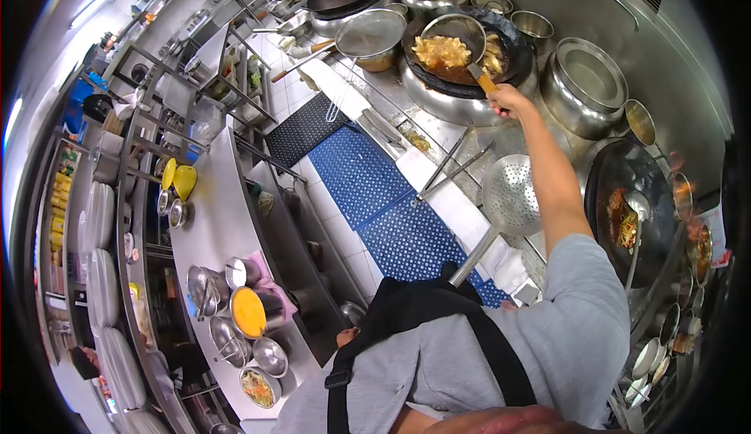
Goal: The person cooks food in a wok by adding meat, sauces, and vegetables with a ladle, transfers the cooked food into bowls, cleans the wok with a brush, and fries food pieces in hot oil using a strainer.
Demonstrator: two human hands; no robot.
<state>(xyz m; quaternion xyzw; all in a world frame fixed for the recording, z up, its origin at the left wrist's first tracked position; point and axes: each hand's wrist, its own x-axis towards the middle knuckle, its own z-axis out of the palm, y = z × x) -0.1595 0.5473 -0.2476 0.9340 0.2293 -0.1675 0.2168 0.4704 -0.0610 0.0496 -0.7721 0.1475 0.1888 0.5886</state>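
Observation:
My right hand (512, 102) is closed around the wooden handle of a round strainer (483, 82), which reaches into a black wok (519, 52). Golden-brown food pieces (442, 52) in brown sauce show within the strainer's round rim, with more food beside it in the wok. Beside my apron, only a small part of my left hand (346, 337) shows; its fingers are mostly hidden. Between my body and the stove lies a large perforated skimmer (512, 195) with a long metal handle. Further right, a second wok (653, 254) holds sauce, shredded vegetables and a metal ladle (637, 206).
Steel pots (585, 74) stand behind the woks. To the left, a steel counter (211, 234) carries bowls, a container of orange liquid (249, 313) and yellow bowls (185, 181). Blue patterned mats (352, 176) cover the floor. A strainer over a pot (371, 34) sits further along the stove.

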